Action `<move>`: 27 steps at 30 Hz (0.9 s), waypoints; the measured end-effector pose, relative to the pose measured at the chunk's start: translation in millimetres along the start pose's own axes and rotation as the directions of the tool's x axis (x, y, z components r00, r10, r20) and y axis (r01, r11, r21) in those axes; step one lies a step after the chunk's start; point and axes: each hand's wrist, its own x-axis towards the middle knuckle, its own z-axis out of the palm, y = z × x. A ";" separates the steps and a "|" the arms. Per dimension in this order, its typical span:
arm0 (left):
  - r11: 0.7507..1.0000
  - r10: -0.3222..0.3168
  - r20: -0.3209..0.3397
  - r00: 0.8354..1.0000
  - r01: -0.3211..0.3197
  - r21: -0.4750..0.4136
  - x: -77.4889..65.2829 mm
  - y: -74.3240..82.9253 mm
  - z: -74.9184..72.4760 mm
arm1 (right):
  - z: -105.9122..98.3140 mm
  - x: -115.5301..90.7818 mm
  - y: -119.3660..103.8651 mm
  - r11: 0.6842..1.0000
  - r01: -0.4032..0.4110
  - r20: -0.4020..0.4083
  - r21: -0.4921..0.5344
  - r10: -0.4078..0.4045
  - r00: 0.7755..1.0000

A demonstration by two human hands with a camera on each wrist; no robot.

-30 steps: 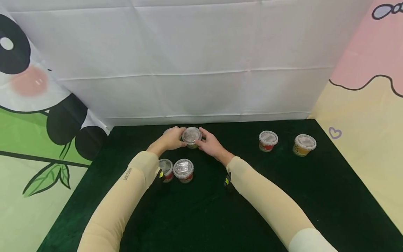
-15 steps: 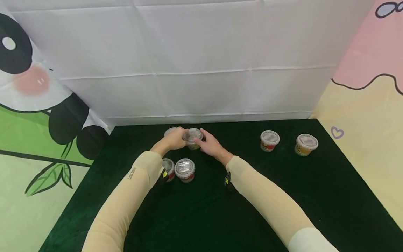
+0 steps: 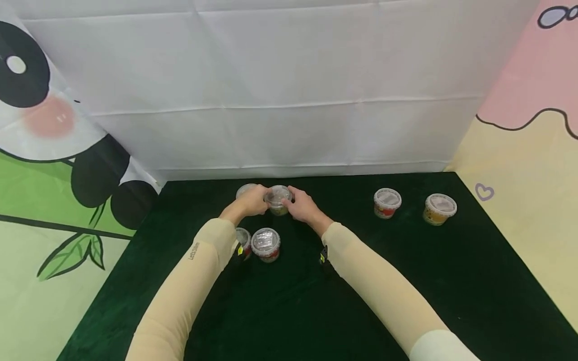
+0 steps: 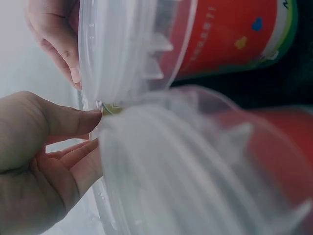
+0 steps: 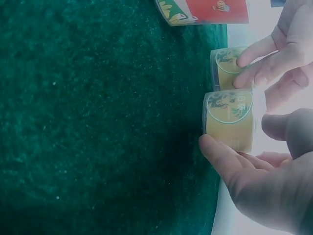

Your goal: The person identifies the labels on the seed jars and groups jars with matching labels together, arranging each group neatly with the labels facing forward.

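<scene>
A clear-lidded tub point(image 3: 278, 196) with a yellow label stands near the back of the table, between the two hands. My right hand point(image 3: 304, 205) grips it from the right, thumb by the lid and fingers low on its side, as the right wrist view shows for this yellow tub point(image 5: 230, 122). From the left, my left hand point(image 3: 253, 200) has its thumb and fingertips at the same tub. Those left fingers point(image 5: 252, 73) also overlap a second yellow tub point(image 5: 222, 58), whose lid point(image 3: 245, 189) shows partly behind the left hand.
Two red-labelled tubs stand nearer me: one point(image 3: 266, 243) in full sight, the other point(image 3: 244, 238) partly behind the left sleeve. Toward the right are a red tub point(image 3: 387, 202) and a yellow one point(image 3: 439, 208). A white cloth point(image 3: 289, 135) rises behind the green tabletop point(image 3: 343, 301).
My left hand has shifted slightly right, and more of the second tub's lid shows behind it. The right hand keeps its hold. The other tubs stay put, and the view shifts slightly.
</scene>
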 end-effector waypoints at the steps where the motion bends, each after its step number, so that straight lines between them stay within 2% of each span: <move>1: 1.000 -0.002 -0.002 1.000 0.002 -0.004 -0.8 -1.4 0.1 | 1.3 0.1 -0.3 1.000 -0.003 0.002 -0.003 0.003 1.000; 9: 0.997 -0.003 -0.003 1.000 0.003 -0.083 -2.3 -6.8 -0.9 | 5.3 0.4 -2.2 1.000 -0.019 -0.004 0.010 0.019 1.000; 16: 0.994 -0.022 -0.011 1.000 0.021 -0.110 0.1 -6.9 1.8 | 5.8 -0.2 -0.8 0.999 -0.033 -0.015 -0.016 0.033 0.999; 23: 0.992 -0.050 -0.007 0.999 0.049 -0.113 0.2 -6.5 4.0 | 6.4 -2.0 0.8 0.998 -0.011 -0.013 -0.060 0.010 1.000; 27: 0.991 -0.042 0.000 0.999 0.041 -0.129 0.9 -6.0 3.9 | 4.8 -3.4 0.4 0.998 -0.012 -0.014 -0.058 0.011 1.000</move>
